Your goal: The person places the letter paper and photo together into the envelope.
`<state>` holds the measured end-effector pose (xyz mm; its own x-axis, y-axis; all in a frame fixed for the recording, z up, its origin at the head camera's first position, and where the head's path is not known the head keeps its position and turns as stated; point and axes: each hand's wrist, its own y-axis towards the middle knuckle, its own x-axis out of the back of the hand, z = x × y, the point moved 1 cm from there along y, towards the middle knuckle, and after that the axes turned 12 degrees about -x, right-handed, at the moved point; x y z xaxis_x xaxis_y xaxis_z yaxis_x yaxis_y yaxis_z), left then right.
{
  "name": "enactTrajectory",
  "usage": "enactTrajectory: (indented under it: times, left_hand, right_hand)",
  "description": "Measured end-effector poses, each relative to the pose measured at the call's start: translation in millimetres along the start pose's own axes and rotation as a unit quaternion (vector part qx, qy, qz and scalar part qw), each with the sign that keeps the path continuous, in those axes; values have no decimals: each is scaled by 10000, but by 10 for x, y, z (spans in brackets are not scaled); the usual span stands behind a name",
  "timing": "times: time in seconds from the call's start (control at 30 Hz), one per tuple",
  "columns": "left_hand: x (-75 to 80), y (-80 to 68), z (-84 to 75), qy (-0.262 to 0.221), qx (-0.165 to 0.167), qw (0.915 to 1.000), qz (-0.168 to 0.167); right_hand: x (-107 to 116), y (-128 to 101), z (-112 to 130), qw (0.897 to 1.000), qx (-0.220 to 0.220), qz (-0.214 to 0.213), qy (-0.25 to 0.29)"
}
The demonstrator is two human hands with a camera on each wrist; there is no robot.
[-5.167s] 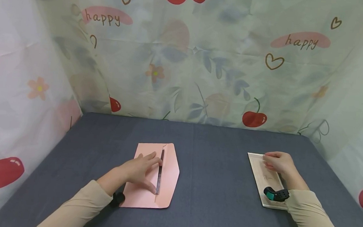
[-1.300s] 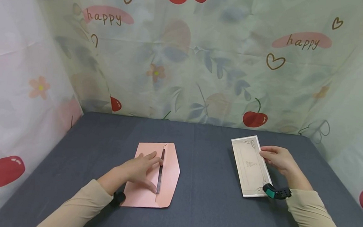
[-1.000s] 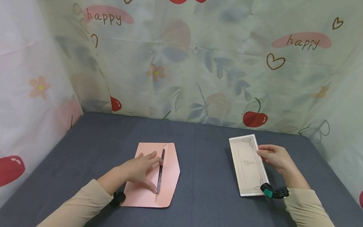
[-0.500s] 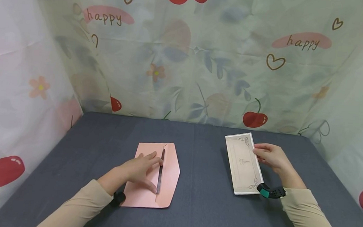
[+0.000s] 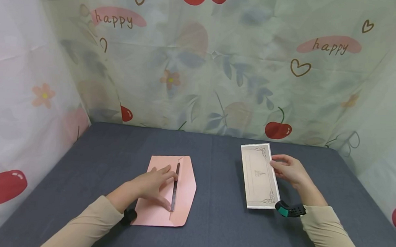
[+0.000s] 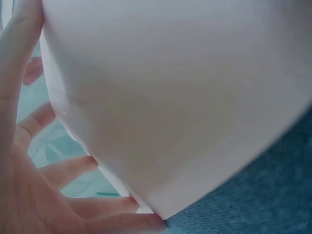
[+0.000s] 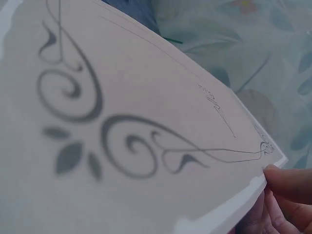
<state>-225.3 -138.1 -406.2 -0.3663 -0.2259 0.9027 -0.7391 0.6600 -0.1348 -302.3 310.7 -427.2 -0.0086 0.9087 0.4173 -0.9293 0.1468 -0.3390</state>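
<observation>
My left hand (image 5: pixel 153 187) holds a pink envelope (image 5: pixel 184 199) on the table at the left. The fingers and thumb spread over the pocket, their tips at its edge, where a narrow dark gap shows. In the left wrist view the pocket's pale surface (image 6: pixel 170 87) bulges, with fingertips (image 6: pixel 85 163) along its edge. My right hand (image 5: pixel 291 170) pinches a cream card (image 5: pixel 258 173) by its right edge, tilted above the table. Scrollwork corners and a small printed motif mark the card. The right wrist view shows my thumb (image 7: pixel 290 185) on the card's face; the other fingers lie partly behind it.
A dark blue-grey cloth (image 5: pixel 207 231) covers the table, and a strip of it lies between envelope and card. Patterned curtains (image 5: pixel 207 82) stand behind and along both sides. Each wrist wears a black strap (image 5: pixel 290 210).
The card, flat at the far right at first, is lifted off the table and has moved left towards the envelope in my right hand. My left hand and the envelope stay put.
</observation>
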Motion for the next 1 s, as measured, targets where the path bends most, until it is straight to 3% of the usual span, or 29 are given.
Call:
enactTrajectory:
  times: [0.1,0.17,0.4,0.5,0.7,1.0]
  left_hand:
    - [-6,4,6,-17,-1,10000,-29]
    - [-10,5,10,-21,-9,10000,-44]
    - [-14,4,13,7,39,10000,-25]
    - [-12,5,9,6,72,10000,9]
    - [-9,4,3,20,87,10000,42]
    - [-5,0,14,62,-69,9999,-44]
  right_hand:
    - [-29,114,-77,9999,62,-35,-142]
    - [-62,59,-35,9998,48,-18,-187]
    - [-213,-506,409,9990,-36,121,-422]
    - [-237,-392,321,9996,-30,65,-285]
    - [-233,107,-44,9998,128,4,-141]
    - [-328,-330,296,9990,138,430,-27]
